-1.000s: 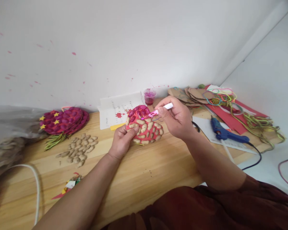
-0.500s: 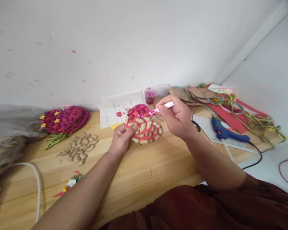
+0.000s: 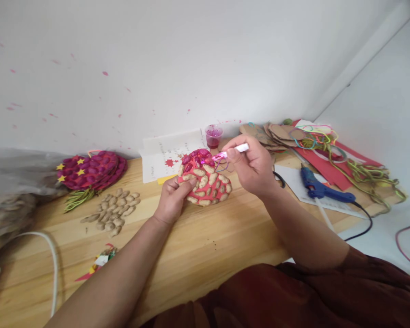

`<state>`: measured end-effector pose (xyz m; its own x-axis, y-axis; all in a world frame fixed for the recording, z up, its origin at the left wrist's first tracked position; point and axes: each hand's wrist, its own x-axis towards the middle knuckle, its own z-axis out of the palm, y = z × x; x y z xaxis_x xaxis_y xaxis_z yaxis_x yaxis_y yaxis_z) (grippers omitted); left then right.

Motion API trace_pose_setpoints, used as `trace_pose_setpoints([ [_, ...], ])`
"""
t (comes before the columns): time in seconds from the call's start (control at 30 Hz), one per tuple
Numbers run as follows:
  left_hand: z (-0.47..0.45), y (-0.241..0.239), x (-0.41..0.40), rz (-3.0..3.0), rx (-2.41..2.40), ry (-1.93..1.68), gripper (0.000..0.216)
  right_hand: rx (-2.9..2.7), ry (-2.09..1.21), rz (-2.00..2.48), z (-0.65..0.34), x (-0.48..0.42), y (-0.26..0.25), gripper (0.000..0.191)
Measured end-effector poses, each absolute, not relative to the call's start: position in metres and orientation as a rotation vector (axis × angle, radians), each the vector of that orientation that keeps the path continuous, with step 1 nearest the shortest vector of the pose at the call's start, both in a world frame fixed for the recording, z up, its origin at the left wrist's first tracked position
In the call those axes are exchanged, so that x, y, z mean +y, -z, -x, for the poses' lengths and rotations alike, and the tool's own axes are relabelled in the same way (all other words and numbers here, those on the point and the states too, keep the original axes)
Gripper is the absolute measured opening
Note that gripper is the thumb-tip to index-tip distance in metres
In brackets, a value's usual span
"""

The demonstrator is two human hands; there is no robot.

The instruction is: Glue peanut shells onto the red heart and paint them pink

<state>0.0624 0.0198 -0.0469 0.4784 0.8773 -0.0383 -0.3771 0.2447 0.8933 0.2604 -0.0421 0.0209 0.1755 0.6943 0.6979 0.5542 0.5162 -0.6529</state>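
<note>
My left hand (image 3: 173, 197) is closed on the lower left edge of a round red disc (image 3: 205, 184) covered with glued peanuts, its thumb on top. The peanuts at the disc's top are coloured magenta; the others are bare tan. A white-handled paintbrush (image 3: 241, 148), stained pink toward its tip, is pinched in my right hand (image 3: 253, 166). Its tip meets the magenta peanuts at the upper part of the disc. Just behind stands a clear plastic cup (image 3: 213, 136) with magenta paint in it.
Loose peanuts (image 3: 114, 209) lie left of my hands, near finished magenta peanut discs (image 3: 92, 171) with yellow stars. At right are a blue glue gun (image 3: 328, 189) with its cord, cardboard pieces (image 3: 283, 133) and tangled yarn (image 3: 372, 182). A printed sheet (image 3: 153, 159) lies by the wall.
The brush tip has shifted slightly along the top of the disc, and more of the peanuts there look magenta. My left hand and the disc have hardly moved.
</note>
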Motion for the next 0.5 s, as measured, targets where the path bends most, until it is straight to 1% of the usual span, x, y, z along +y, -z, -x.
trace_pose_setpoints([
  [0.5, -0.0631, 0.0469, 0.0207, -0.973, 0.650, -0.947, 0.035, -1.521, -0.131, 1.115, -0.2600, -0.0418, -0.0197, 0.014],
])
